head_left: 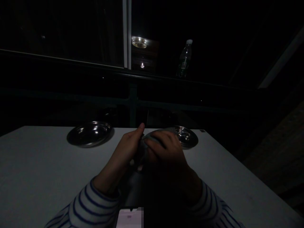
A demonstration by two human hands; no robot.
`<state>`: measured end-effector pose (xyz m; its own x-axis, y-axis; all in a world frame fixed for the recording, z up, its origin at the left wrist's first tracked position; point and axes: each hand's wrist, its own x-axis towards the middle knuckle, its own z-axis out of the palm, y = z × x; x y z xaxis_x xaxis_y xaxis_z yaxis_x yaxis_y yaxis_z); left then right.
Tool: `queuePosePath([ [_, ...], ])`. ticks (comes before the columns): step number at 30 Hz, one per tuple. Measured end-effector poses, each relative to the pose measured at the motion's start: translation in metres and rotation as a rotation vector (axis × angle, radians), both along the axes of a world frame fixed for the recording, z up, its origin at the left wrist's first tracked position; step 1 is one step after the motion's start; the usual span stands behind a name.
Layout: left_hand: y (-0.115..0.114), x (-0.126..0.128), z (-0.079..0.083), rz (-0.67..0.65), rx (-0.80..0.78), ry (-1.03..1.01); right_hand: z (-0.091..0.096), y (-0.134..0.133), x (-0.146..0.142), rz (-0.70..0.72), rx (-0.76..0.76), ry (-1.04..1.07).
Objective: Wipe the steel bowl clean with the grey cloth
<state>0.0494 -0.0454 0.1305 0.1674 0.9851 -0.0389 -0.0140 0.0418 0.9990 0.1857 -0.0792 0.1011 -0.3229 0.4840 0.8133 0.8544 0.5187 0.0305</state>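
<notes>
Both hands are close together above the middle of the white table (42,164), in dim light. My left hand (127,145) is closed with its thumb pointing up, and what it grips is mostly hidden. A thin upright edge (147,117) shows just beyond that thumb; its kind is too dark to tell. Curled fingers of my right hand (169,148) press on a greyish, cloth-like piece (154,138) beside the left hand. A shiny metal bowl (90,134) stands at the left, and a second metal bowl (189,136) is partly covered by the right hand.
A phone (128,218) with a lit screen lies at the near edge between my sleeves. Beyond the table, a plastic bottle (185,60) stands on a dark ledge by the window frame (127,34). The table's right edge (247,167) slants toward me.
</notes>
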Motion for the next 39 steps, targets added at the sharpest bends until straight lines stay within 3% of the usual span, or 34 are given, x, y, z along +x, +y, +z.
queuePosePath([
  [10, 0.0, -0.002, 0.003, 0.027, -0.007, 0.038, 0.001, 0.012, 0.023, -0.066, -0.056, 0.274],
  [15, 0.003, -0.002, 0.0, -0.015, 0.003, 0.007, 0.0, 0.004, 0.005, -0.037, -0.022, 0.082],
  [20, 0.001, 0.0, -0.002, -0.029, -0.104, -0.148, -0.015, 0.002, -0.015, 0.083, 0.06, -0.169],
  [25, 0.002, -0.001, -0.004, -0.066, -0.127, -0.233, -0.021, 0.003, -0.02, 0.149, 0.105, -0.316],
  [30, 0.004, -0.002, -0.004, -0.034, -0.103, -0.241, -0.011, 0.003, -0.003, 0.057, 0.169, -0.163],
  [36, 0.003, -0.004, -0.002, 0.007, -0.096, -0.21, 0.002, 0.011, 0.024, -0.007, 0.077, 0.217],
  [39, 0.004, -0.006, -0.001, 0.008, -0.089, -0.233, 0.005, 0.009, 0.024, -0.013, 0.058, 0.235],
])
